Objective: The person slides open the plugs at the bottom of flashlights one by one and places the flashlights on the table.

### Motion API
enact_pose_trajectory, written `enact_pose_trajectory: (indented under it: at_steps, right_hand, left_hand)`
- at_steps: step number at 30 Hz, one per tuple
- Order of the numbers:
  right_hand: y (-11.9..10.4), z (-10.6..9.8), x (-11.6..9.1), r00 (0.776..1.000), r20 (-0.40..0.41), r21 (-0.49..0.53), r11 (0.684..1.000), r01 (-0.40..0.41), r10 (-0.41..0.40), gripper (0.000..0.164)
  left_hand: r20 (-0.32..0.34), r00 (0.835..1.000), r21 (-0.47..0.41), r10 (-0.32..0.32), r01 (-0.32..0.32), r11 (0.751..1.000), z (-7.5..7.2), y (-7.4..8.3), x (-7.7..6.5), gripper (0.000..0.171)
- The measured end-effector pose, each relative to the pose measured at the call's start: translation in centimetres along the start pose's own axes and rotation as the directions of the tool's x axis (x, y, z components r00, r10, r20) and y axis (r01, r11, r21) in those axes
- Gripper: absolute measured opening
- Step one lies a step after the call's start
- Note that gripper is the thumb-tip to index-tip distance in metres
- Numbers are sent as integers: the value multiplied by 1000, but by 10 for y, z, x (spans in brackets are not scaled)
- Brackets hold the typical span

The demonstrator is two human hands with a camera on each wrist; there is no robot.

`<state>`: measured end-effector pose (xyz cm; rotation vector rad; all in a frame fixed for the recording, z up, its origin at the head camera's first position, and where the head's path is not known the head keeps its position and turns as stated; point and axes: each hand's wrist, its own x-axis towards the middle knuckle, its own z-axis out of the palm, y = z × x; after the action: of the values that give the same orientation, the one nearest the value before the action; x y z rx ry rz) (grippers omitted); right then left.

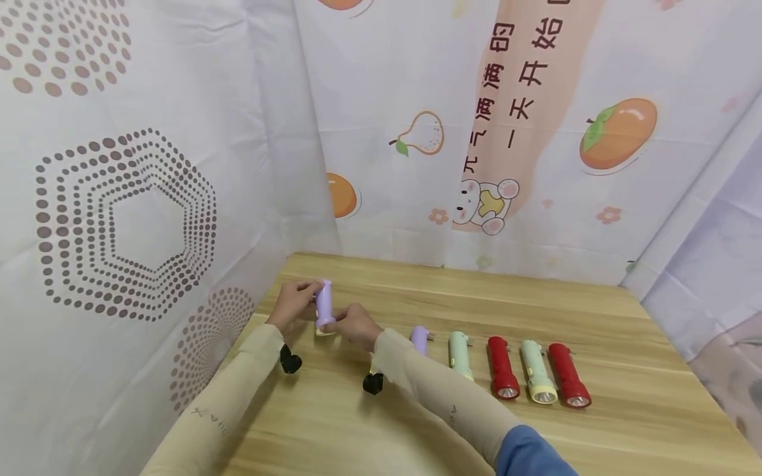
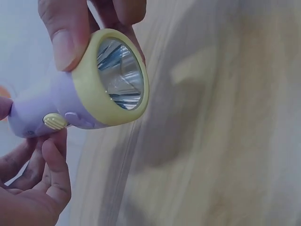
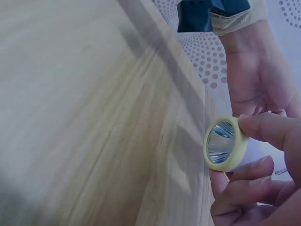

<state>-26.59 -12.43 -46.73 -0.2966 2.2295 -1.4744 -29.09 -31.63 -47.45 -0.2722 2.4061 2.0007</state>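
A purple flashlight (image 1: 324,304) with a yellow head is held between both hands near the back left of the table. My left hand (image 1: 294,303) grips the narrow tail end. With thumb and fingers my right hand (image 1: 357,324) pinches the yellow head (image 2: 89,89). In the left wrist view, the lens (image 2: 121,75) and a ribbed yellow switch (image 2: 55,121) show on the body. The right wrist view also shows the lens (image 3: 221,142), with the right fingers (image 3: 254,183) around the head and part of the body hidden behind them.
To the right, a row of flashlights lies on the wooden table (image 1: 476,297): a purple one (image 1: 419,338) partly covered by the right sleeve, pale green ones (image 1: 538,370) and red ones (image 1: 503,367). Printed curtains (image 1: 387,86) hang behind and on the left.
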Motion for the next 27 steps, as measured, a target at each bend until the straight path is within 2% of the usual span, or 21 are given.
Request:
enact_pose_trajectory:
  at_steps: [3, 7, 13, 17, 22, 27]
  right_hand:
    - [5, -4, -8, 999, 38, 15, 1000, -14, 13, 25]
    - [10, -8, -17, 998, 61, 8, 1000, 5, -5, 28]
    - [14, -15, -36, 998, 63, 16, 1000, 24, -25, 35]
    - [17, -16, -49, 998, 53, -17, 1000, 18, -17, 35]
    - [23, -17, -62, 998, 48, -50, 998, 31, -28, 32]
    - [26, -21, -75, 999, 22, -80, 996, 34, -32, 36]
  left_hand:
    - [20, 1000, 13, 6, -7, 1000, 4, 0, -9, 52]
    - [44, 999, 12, 23, -23, 1000, 8, 2, -20, 49]
    - [72, 996, 37, 47, -50, 998, 14, 3, -30, 50]
    - [101, 993, 57, 69, -75, 996, 16, 0, -35, 47]
    - [172, 979, 100, 110, -129, 987, 16, -2, -43, 42]
    - [252, 960, 84, 125, -150, 985, 21, 2, -49, 43]
